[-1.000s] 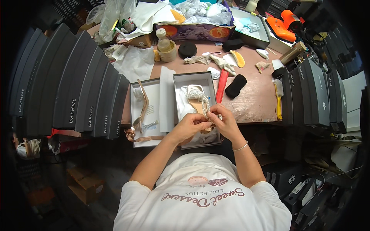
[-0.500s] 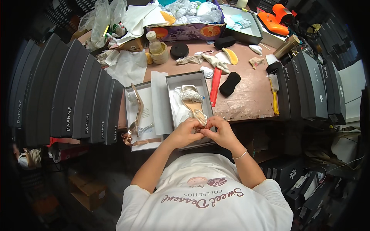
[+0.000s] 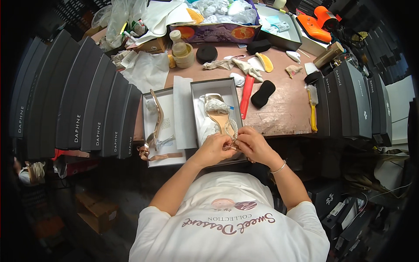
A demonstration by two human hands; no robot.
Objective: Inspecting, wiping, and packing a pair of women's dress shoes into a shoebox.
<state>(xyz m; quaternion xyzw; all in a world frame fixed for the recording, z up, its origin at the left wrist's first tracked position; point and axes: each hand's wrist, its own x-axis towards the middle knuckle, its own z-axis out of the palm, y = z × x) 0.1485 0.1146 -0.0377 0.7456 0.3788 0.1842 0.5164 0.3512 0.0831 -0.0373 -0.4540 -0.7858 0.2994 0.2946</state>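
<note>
At our left we see a curved row of dark shoe boxes [image 3: 83, 100] standing on edge. On the worn brown table [image 3: 288, 109] lie a red strip [image 3: 246, 95], a black sponge [image 3: 263, 93], a yellow-handled brush [image 3: 312, 109] and a lidded jar [image 3: 182, 49]. An orange tool [image 3: 321, 24] sits at the far right, crumpled white paper [image 3: 146, 70] near the jar.

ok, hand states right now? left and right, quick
Left hand: closed, pinching the pearl strap of the sandal in the open shoebox.
Right hand: closed, fingers on the same strap.
</note>
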